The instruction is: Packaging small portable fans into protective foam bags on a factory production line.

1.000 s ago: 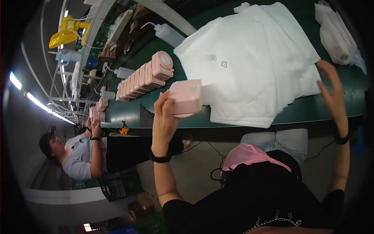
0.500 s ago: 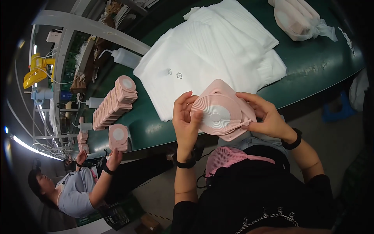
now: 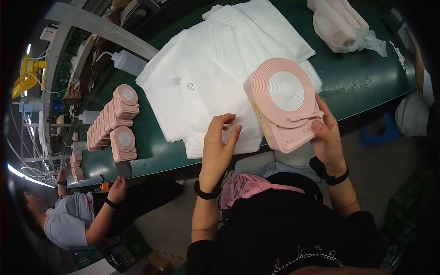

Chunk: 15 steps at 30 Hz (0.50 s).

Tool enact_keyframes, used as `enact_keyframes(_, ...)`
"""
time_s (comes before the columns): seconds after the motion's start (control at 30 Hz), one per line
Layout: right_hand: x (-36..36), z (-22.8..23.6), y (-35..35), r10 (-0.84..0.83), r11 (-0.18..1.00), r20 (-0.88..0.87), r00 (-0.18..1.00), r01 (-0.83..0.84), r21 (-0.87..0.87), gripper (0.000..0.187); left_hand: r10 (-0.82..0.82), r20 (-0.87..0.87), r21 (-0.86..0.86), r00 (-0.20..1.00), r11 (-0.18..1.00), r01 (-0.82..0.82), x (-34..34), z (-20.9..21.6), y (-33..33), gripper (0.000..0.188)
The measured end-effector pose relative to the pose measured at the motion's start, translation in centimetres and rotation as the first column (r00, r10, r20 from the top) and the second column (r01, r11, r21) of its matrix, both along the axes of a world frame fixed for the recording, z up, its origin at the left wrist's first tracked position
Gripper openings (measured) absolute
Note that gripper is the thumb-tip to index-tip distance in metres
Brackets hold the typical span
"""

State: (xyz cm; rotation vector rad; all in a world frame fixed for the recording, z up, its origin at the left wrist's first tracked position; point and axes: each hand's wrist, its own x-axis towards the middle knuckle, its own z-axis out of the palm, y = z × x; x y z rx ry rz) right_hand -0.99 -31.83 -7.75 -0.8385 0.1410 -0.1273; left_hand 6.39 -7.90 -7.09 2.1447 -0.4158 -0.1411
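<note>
A pink device shaped like a small record player (image 3: 286,103), with a ribbed round disc and a pale centre, is held up by my right hand (image 3: 327,137). The thumb lies on its front corner near the small tone arm, the fingers behind it. My left hand (image 3: 219,149) is off the device, thumb and fingers apart with nothing between them. It hovers over the near edge of a stack of white foam sheets or bags (image 3: 197,105), which spreads over the green table (image 3: 357,82).
Rows of similar pink devices (image 3: 107,121) stand to the left, near white squeeze bottles (image 3: 128,63). Bagged pink devices (image 3: 341,27) lie at the far right. A co-worker (image 3: 73,220) stands at the left along the table. A blue stool (image 3: 380,130) is below the right edge.
My left hand has let go of the pink device. My right hand has lifted it and turned it more upright. The co-worker has set a pink device down on the table.
</note>
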Motion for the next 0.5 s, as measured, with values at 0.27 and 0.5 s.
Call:
enact_keyframes(0.27,-0.6,0.1,1.6,0.135,0.984,0.077,0.988,-0.124,-0.124,0.081,0.030,0.428,0.306,0.903,0.936,-0.176,1.4,-2.5,0.1,0.026)
enact_keyframes(0.5,-0.8,-0.3,1.3,0.324,0.944,-0.022,0.946,-0.322,0.076,0.084,-0.052,0.174,0.245,0.983,0.969,0.008,2.8,-1.9,2.1,0.027)
